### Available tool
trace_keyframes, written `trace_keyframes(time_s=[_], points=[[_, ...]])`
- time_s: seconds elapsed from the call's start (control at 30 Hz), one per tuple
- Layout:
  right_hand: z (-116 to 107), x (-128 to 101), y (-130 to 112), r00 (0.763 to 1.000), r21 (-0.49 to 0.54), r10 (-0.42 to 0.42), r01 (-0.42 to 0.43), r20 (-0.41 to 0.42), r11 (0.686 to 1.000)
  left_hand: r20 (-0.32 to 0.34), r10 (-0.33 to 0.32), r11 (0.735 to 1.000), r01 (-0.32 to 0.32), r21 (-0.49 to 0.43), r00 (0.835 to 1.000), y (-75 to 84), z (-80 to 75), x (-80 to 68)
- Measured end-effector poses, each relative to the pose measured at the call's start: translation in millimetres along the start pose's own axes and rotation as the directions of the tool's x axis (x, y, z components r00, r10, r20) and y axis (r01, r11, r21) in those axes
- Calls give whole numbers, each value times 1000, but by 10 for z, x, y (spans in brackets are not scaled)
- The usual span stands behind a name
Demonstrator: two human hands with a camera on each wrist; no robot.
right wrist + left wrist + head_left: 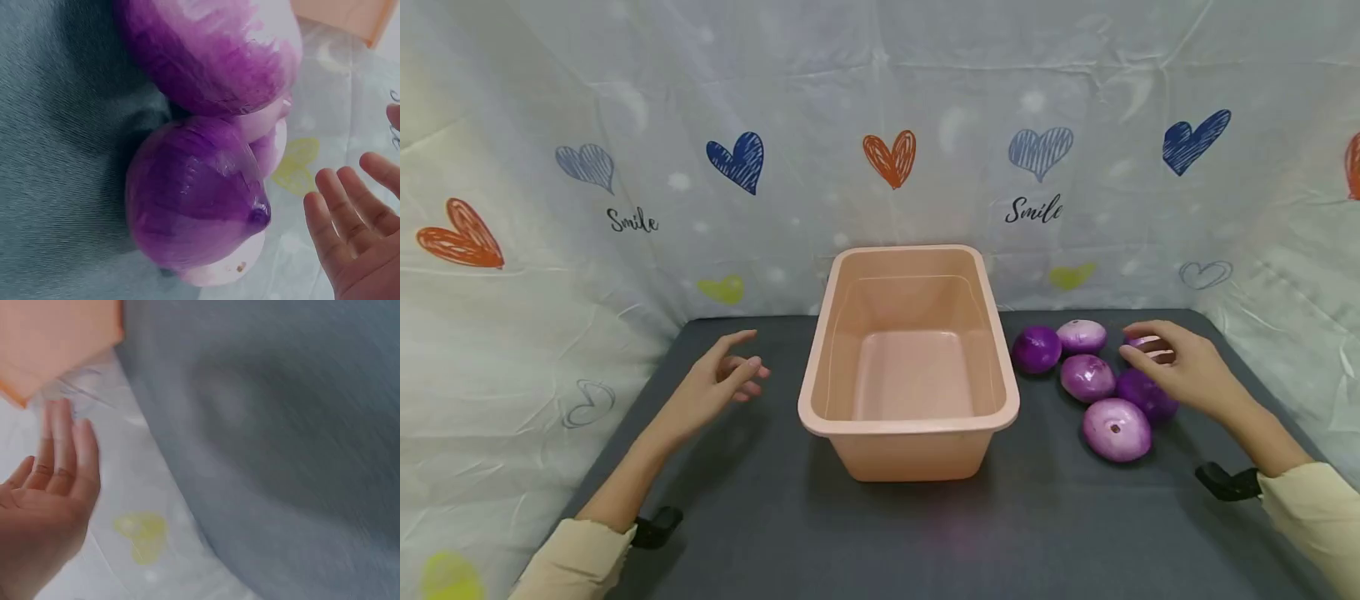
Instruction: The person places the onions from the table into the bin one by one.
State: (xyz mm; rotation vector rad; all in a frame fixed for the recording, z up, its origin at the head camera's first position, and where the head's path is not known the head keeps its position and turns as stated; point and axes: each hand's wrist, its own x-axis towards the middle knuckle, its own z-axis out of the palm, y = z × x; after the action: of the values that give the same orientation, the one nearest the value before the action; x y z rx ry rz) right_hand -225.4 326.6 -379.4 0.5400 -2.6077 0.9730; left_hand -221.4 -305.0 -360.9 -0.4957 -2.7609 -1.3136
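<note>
Gleaming purple and white, the peeled onions [1087, 377] cluster at centre right of the frame on the dark desk [880, 533] beside the peach tub [910, 417], the right hand [1180, 367] hovering over them, fingers spread and empty, left hand [718, 383] loosely open at centre left.

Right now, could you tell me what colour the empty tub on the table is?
The tub is a pale peach-pink, clearest in the head view.
</note>
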Motion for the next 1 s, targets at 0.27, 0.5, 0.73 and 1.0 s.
trace_keyframes(time_s=[0.27,0.5,0.73,1.0], points=[[-116,-200,110,996,161,88,-93,32,983,87,50,918,-11,-397,995,255,145,46],[-160,-386,212,993,208,108,-114,42,971,177,151,893,-58,-445,973,356,323,87],[-151,-522,245,993,170,115,-113,1,979,199,244,881,-131,-455,949,391,425,131],[-137,-613,270,989,130,145,-146,16,981,189,236,882,-129,-454,953,374,432,136]])
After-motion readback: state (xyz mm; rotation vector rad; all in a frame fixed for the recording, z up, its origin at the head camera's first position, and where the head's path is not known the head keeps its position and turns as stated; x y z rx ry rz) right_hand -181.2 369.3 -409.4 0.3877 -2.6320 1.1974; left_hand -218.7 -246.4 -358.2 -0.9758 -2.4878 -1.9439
